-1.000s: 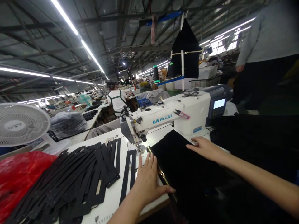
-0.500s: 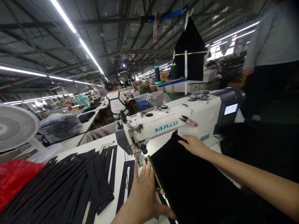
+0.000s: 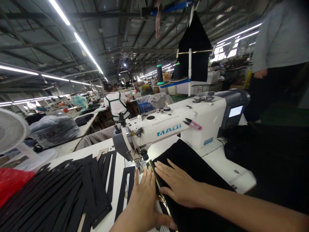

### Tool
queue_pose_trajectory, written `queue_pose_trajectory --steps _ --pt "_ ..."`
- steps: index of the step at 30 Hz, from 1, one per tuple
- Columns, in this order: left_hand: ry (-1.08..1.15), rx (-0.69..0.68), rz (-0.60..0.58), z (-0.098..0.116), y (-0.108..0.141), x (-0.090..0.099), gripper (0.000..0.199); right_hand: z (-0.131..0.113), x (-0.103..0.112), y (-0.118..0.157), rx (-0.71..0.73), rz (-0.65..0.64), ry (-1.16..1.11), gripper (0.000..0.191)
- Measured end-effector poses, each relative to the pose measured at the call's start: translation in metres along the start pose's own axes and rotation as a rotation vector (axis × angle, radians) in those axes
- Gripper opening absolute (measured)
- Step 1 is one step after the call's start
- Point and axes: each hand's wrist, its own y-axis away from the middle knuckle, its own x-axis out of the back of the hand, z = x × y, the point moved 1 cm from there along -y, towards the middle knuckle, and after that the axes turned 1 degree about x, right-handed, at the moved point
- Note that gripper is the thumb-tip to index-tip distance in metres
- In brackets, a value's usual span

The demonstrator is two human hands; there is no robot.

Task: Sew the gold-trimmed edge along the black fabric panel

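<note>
A white sewing machine [image 3: 166, 125] stands across the table, its needle and presser foot just beyond my left fingertips. Under my hands lies a large piece of black fabric [image 3: 178, 151], with a gold zipper [image 3: 165, 202] running along its left edge. My left hand [image 3: 145, 196] rests beside the zipper with its fingers stretched toward the presser foot and its thumb across the zipper's near end. My right hand [image 3: 176, 182] lies flat on the fabric just right of the zipper, fingers extended. A black slotted strip [image 3: 123, 187] lies left of my left hand.
Black cut pieces [image 3: 72, 193] are piled on the left of the white table, beside a red plastic bag [image 3: 14, 183] and a white fan [image 3: 12, 132]. Pink-handled thread snips [image 3: 194, 124] lie on the machine. One person [image 3: 117, 103] sits ahead; another [image 3: 280, 45] stands at right.
My right hand has moved left and nearer, from the fabric's far corner to beside the zipper. The fabric's far corner now lies flatter. My left hand stays near the presser foot.
</note>
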Motion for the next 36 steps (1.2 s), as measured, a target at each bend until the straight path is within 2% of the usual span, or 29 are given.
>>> queue_pose_trajectory --steps 2,4,6,7,9,11,12,14,16,18,21,22,24,26,27,29,32,34,36 --pt "0.004 0.004 0.007 0.0 0.0 -0.001 0.133 0.02 -0.006 0.004 -0.137 -0.061 -0.033 0.061" --pt "0.002 0.006 0.023 0.001 0.001 0.0 0.133 0.046 -0.004 0.011 -0.284 -0.049 -0.003 0.06" --pt "-0.006 0.017 0.021 0.002 0.002 0.002 0.132 0.055 0.003 0.021 -0.37 -0.025 0.029 0.058" --pt "-0.011 0.022 0.016 0.003 0.002 0.003 0.131 0.051 0.007 0.027 -0.38 -0.012 0.041 0.058" --pt "-0.018 0.021 0.012 0.005 0.002 0.003 0.129 0.027 0.009 0.039 -0.315 0.014 0.04 0.061" --pt "-0.017 0.018 0.026 0.006 0.002 0.002 0.128 -0.004 0.003 0.052 -0.147 0.037 -0.001 0.063" --pt "-0.013 0.016 0.042 0.006 0.002 0.001 0.127 -0.016 -0.001 0.058 -0.11 0.043 -0.018 0.063" --pt "-0.002 0.008 0.067 0.007 0.006 0.0 0.124 -0.027 -0.01 0.069 -0.096 0.038 -0.036 0.061" --pt "0.011 0.0 0.079 0.007 0.017 0.002 0.117 -0.028 -0.015 0.073 -0.113 0.031 -0.037 0.061" --pt "0.012 0.017 0.098 0.005 0.036 0.006 0.105 -0.028 -0.011 0.068 -0.11 0.073 -0.061 0.054" --pt "-0.025 0.081 0.137 -0.005 0.08 0.013 0.085 -0.039 0.007 0.049 -0.07 0.117 -0.182 0.031" --pt "-0.04 0.092 0.143 -0.01 0.096 0.014 0.082 -0.046 0.013 0.04 -0.059 0.094 -0.231 0.028" --pt "-0.062 0.076 0.147 -0.023 0.126 0.012 0.091 -0.058 0.021 0.023 -0.069 -0.005 -0.296 0.019" --pt "-0.093 0.001 0.172 -0.036 0.151 0.006 0.097 -0.066 0.024 0.006 -0.105 -0.109 -0.291 0.01" --pt "-0.121 -0.049 0.196 -0.042 0.161 0.001 0.094 -0.069 0.023 -0.001 -0.115 -0.152 -0.272 0.011" --pt "-0.199 -0.13 0.24 -0.05 0.173 -0.011 0.078 -0.07 0.02 -0.014 -0.116 -0.208 -0.227 0.015" --pt "-0.341 -0.167 0.283 -0.051 0.178 -0.029 0.062 -0.069 0.014 -0.027 -0.134 -0.226 -0.175 0.023" --pt "-0.452 -0.206 0.363 -0.047 0.175 -0.037 0.051 -0.069 0.011 -0.024 -0.143 -0.223 -0.161 0.027" --pt "-0.552 -0.266 0.449 -0.042 0.17 -0.04 0.038 -0.072 0.009 -0.008 -0.125 -0.179 -0.163 0.027"
